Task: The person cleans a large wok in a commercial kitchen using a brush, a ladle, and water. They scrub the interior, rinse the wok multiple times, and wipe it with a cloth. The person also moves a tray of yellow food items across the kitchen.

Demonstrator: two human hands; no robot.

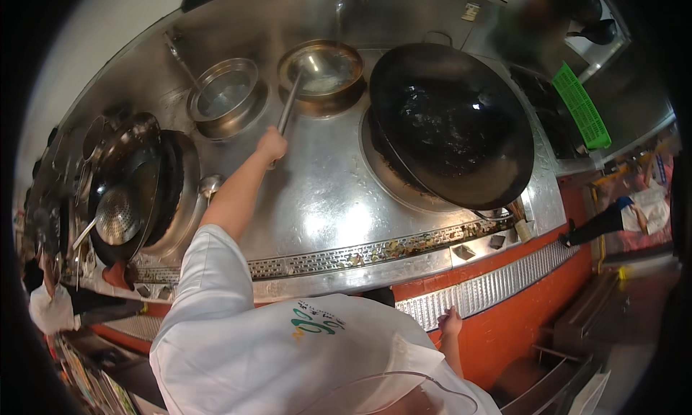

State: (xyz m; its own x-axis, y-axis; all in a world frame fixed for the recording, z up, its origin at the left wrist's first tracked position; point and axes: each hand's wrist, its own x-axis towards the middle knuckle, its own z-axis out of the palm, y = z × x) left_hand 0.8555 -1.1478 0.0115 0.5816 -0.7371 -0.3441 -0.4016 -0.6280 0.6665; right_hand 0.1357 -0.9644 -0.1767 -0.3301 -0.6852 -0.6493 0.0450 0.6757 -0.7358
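My left hand (pixel 272 145) is closed around the long metal handle of a ladle (pixel 291 102), arm stretched forward. The handle's far end reaches over a round metal basin (pixel 292 94) of liquid at the back of the steel range. To its left, a second metal basin (pixel 237 124) holds liquid, with a faucet spout above it. A large dark wok (pixel 454 128) sits tilted over the right burner, its inside wet and shiny. Low at my right side hangs my right hand (pixel 450 323), away from the cookware; its fingers look partly curled and too small to read.
At left, a perforated skimmer (pixel 118 216) rests in another wok (pixel 146 199); a small ladle (pixel 211 185) lies nearby. Food scraps litter the drain grate (pixel 378 251) along the front edge. A green plastic basket (pixel 581 107) stands at right. Other people are at both sides.
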